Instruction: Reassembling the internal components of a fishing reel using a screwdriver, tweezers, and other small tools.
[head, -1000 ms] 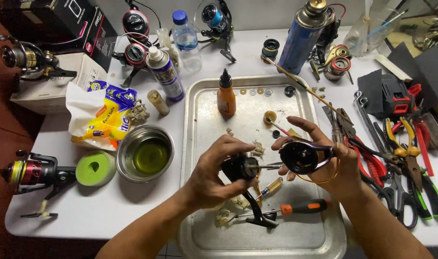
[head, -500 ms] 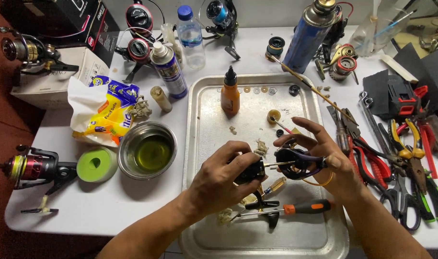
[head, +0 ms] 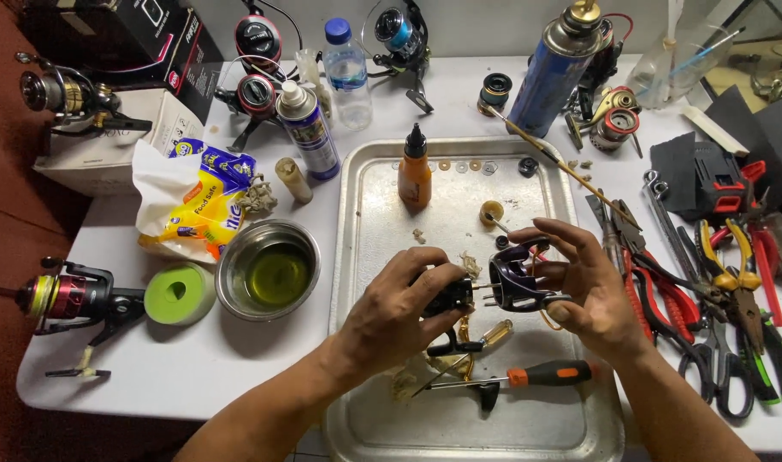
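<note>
an orange-handled screwdriver (head: pixel 528 376) is seen lying nearest on the metal tray (head: pixel 370 222). above it, a black reel body (head: pixel 449 295) is gripped by the left hand (head: pixel 399 312), while a dark rotor (head: pixel 515 278) is clasped by the right hand (head: pixel 583 287). an orange bottle (head: pixel 415 171) is stood farther back.

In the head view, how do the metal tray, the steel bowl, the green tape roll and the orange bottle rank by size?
1. metal tray
2. steel bowl
3. and 4. green tape roll and orange bottle: look alike, unsure.
</note>
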